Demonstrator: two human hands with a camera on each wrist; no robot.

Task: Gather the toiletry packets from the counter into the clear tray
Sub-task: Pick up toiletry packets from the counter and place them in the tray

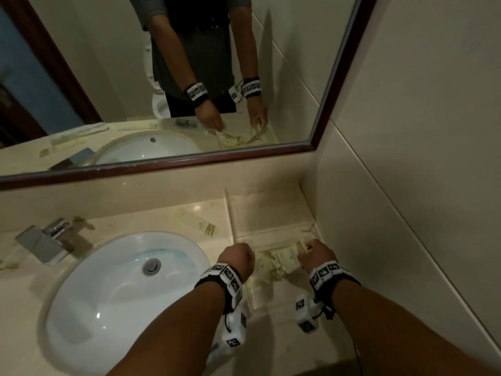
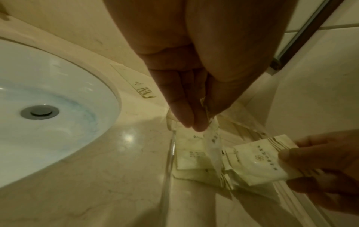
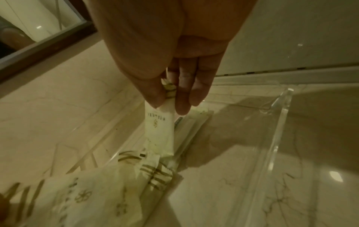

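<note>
The clear tray (image 1: 230,213) sits on the counter's right end against the wall. Both hands hover over its near half. My left hand (image 1: 240,257) pinches a thin pale packet (image 2: 212,144) that hangs down into the tray (image 2: 170,153). My right hand (image 1: 314,253) pinches the striped end of a white packet (image 3: 159,127) between thumb and fingers (image 3: 181,107). Several more packets (image 1: 273,267) lie heaped in the tray under the hands. One long packet (image 1: 198,221) lies flat on the counter just left of the tray, also in the left wrist view (image 2: 136,83).
A white oval sink (image 1: 122,289) fills the counter's left, with a chrome faucet (image 1: 46,242) behind it. A framed mirror (image 1: 320,118) hangs above. The tiled wall (image 1: 406,213) stands close on the right. The tray's far half (image 1: 271,207) holds nothing.
</note>
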